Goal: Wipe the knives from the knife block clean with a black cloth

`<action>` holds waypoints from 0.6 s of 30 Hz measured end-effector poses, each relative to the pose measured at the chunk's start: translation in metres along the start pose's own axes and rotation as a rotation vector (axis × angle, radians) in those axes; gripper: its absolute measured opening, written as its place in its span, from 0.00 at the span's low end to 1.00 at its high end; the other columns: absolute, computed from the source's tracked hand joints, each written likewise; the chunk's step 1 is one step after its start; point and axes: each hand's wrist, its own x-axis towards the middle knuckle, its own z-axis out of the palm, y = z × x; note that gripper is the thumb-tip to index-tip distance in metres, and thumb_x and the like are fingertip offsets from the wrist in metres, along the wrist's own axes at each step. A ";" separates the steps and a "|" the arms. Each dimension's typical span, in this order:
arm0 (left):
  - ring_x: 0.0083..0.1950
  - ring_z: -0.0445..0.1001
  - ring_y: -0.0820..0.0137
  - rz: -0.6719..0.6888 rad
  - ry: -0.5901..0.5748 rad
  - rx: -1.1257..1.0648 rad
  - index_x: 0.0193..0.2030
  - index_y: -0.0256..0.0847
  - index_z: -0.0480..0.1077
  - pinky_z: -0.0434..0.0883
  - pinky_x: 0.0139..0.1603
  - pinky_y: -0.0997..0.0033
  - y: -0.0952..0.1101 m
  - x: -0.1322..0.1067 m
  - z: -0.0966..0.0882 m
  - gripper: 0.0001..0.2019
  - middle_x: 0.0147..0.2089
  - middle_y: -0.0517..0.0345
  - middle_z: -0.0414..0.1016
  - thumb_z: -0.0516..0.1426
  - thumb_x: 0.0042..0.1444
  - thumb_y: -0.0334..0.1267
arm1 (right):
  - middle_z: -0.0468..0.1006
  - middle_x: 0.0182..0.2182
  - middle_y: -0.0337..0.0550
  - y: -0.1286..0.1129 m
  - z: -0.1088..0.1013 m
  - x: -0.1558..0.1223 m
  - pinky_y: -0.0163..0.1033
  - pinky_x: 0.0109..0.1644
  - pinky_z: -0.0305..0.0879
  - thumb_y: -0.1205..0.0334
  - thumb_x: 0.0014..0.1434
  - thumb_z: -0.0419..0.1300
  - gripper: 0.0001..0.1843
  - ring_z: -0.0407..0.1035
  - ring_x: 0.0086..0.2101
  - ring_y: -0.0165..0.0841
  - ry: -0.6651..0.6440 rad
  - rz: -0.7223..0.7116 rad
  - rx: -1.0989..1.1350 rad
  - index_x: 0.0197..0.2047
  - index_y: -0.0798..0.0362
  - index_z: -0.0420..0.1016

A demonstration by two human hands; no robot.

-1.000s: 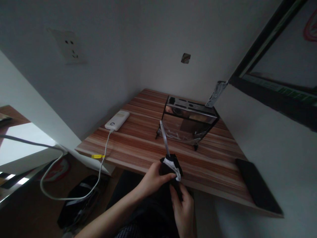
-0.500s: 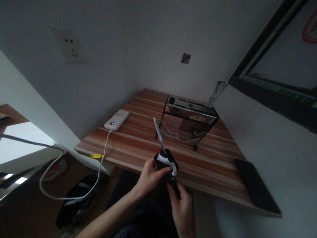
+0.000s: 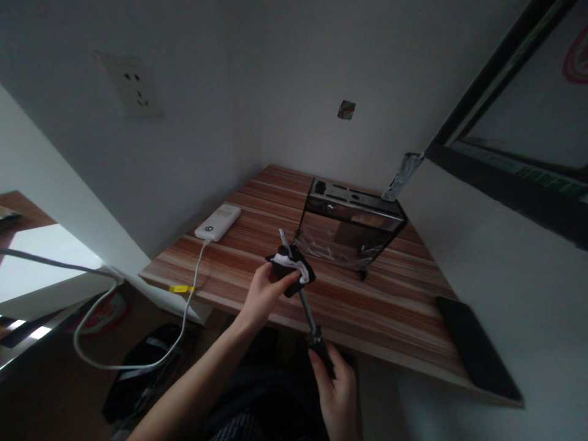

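Note:
My right hand (image 3: 335, 392) grips the dark handle of a screwdriver-like tool (image 3: 303, 306) whose thin metal shaft points up and away over the table edge. My left hand (image 3: 265, 291) pinches a black and white cloth (image 3: 290, 267) wrapped round the shaft near its tip. Both hands are closed. Behind the tip stands a black-framed metal rack (image 3: 351, 229) with slots in its top.
The wooden table (image 3: 257, 269) fills a white-walled corner. A white power bank (image 3: 217, 222) lies at its left with a white cable (image 3: 138, 361) hanging to the floor. A black flat object (image 3: 478, 349) lies at the right edge. A dark bag (image 3: 138, 380) sits below.
My left hand slid the cloth up the shaft from the handle end to near the tip. My right hand stayed low on the handle.

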 end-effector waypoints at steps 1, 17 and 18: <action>0.36 0.78 0.63 0.014 0.012 -0.004 0.33 0.35 0.76 0.73 0.39 0.67 0.002 0.003 -0.001 0.18 0.34 0.53 0.81 0.70 0.36 0.44 | 0.84 0.36 0.49 0.001 0.000 0.000 0.34 0.38 0.76 0.50 0.57 0.61 0.17 0.80 0.36 0.41 0.000 -0.008 -0.004 0.38 0.54 0.83; 0.35 0.75 0.70 0.194 0.049 -0.169 0.35 0.35 0.77 0.70 0.41 0.72 0.023 0.036 -0.011 0.18 0.34 0.56 0.79 0.70 0.39 0.44 | 0.84 0.36 0.50 0.010 -0.004 -0.009 0.31 0.35 0.76 0.53 0.57 0.61 0.15 0.80 0.35 0.41 -0.027 -0.018 0.014 0.39 0.55 0.83; 0.35 0.75 0.70 0.189 0.053 -0.180 0.34 0.35 0.77 0.70 0.41 0.72 0.024 0.036 -0.010 0.17 0.34 0.56 0.79 0.70 0.39 0.44 | 0.84 0.36 0.50 0.011 -0.004 -0.010 0.31 0.35 0.76 0.53 0.57 0.61 0.15 0.80 0.35 0.41 -0.029 -0.020 0.008 0.38 0.55 0.83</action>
